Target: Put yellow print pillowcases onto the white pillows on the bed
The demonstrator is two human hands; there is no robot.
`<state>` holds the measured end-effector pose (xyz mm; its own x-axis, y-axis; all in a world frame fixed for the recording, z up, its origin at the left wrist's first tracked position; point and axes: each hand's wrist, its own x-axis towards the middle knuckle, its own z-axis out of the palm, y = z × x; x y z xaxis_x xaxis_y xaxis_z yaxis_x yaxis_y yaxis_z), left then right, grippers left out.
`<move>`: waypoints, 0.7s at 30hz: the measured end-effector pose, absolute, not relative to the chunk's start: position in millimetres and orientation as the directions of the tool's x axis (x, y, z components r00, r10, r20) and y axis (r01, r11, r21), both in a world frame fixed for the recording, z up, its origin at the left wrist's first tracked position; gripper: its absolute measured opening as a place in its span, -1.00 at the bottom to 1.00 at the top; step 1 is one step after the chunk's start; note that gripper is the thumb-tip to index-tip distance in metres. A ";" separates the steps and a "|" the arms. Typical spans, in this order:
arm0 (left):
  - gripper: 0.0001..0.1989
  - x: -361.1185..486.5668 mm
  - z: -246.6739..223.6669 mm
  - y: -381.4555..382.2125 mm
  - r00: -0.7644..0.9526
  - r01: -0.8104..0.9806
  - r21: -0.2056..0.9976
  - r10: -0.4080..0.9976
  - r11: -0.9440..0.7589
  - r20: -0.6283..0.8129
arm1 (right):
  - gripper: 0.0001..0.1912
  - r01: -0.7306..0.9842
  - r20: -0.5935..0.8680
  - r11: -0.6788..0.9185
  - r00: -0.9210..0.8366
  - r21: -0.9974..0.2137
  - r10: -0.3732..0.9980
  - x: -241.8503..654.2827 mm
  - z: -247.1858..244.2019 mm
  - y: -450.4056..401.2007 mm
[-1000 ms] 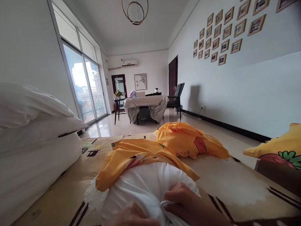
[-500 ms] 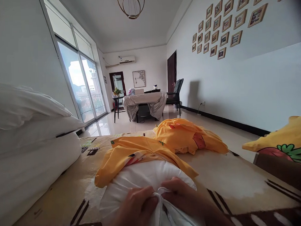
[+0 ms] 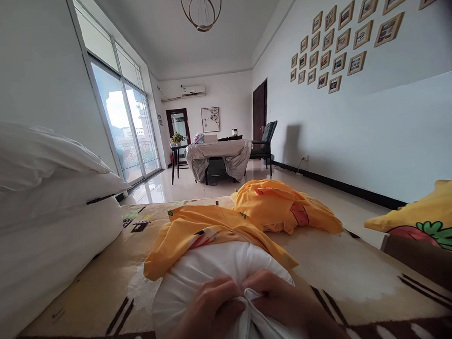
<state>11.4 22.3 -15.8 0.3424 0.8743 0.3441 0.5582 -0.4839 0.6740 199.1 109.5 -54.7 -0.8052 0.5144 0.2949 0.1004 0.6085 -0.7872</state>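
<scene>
A white pillow (image 3: 210, 266) lies on the patterned blanket in front of me, its far end under a yellow cloth cover (image 3: 198, 222) with printed fruit. My left hand (image 3: 216, 308) is closed around a gathered edge of white fabric at the pillow's near part. Close beside it, my right hand (image 3: 271, 296) pinches the neighbouring edge of the same white fabric (image 3: 248, 317). Folds run down between the two hands toward the bottom of the view. The fingertips are partly hidden in the cloth.
White pillows (image 3: 45, 205) are stacked at the left. Crumpled yellow fabric (image 3: 279, 204) lies farther back on the patterned blanket (image 3: 348, 269). A yellow printed pillow (image 3: 420, 212) rests on a brown box (image 3: 414, 262) at the right. Beyond stand a covered table (image 3: 218, 149) and a black chair (image 3: 264, 143).
Both hands have shifted slightly right, and the fabric between them is drawn more tightly together. The view has tilted up a little. The yellow cloth stays where it was.
</scene>
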 end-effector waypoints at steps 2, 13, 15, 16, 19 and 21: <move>-0.85 10.6 -16.2 23.0 0.346 0.569 0.691 0.892 -0.446 0.291 | -0.60 0.073 0.279 0.595 -0.833 -0.800 0.477 197.2 -52.6 109.5; -0.58 1.2 -19.5 28.6 0.437 0.433 0.834 0.889 -0.341 0.137 | -0.61 0.018 0.250 0.493 -0.846 -0.870 0.471 192.9 -50.2 104.5; -0.67 1.1 -18.5 28.0 0.438 0.427 0.841 0.889 -0.332 0.129 | -0.58 -0.007 0.246 0.468 -0.857 -0.884 0.452 192.1 -50.5 104.4; -0.71 1.2 -17.3 27.5 0.448 0.412 0.846 0.884 -0.339 0.136 | -0.57 -0.019 0.249 0.464 -0.864 -0.886 0.439 191.6 -50.2 104.1; -0.72 1.4 -12.3 25.9 0.502 0.352 0.858 0.849 -0.374 0.164 | -0.54 -0.058 0.287 0.495 -0.869 -0.867 0.402 189.9 -47.6 102.1; -0.74 1.1 -9.9 24.6 0.521 0.337 0.860 0.837 -0.382 0.168 | -0.54 -0.088 0.318 0.519 -0.871 -0.850 0.374 189.4 -45.4 100.4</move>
<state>1.1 24.6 -9.9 0.5209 0.8370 0.1679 0.3369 -0.3823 0.8604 189.4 100.4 -45.4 -0.8714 0.3735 0.3181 -0.0877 0.5192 -0.8501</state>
